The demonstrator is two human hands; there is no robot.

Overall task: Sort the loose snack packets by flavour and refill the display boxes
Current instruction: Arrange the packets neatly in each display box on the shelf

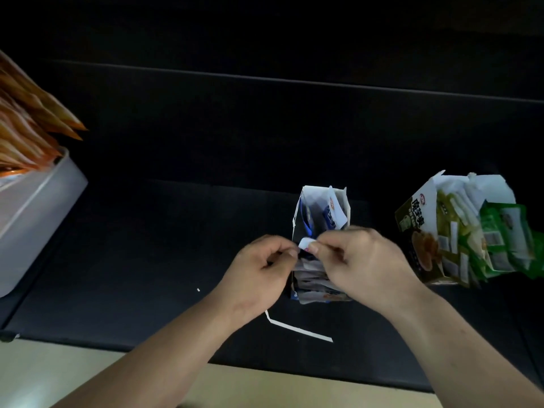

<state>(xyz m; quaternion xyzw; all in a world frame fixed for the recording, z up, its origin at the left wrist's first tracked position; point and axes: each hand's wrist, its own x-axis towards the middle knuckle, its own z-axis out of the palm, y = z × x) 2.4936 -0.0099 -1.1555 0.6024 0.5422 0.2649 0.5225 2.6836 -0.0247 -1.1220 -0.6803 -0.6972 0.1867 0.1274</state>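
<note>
At frame centre, left hand (266, 266) and right hand (357, 257) both pinched on one small white packet (304, 244), just above the blue display box (321, 219). Green display box (426, 231) at right, untouched.

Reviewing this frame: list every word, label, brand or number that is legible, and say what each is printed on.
"魔芋爽": large white characters on the side of the green display box.
Small red-and-white logo above them: too small to read.
Green packets in that box: label panels blurred.
Blue-and-white box and its packets: print blurred, unreadable.
Orange packets at far left: no readable text.
</note>
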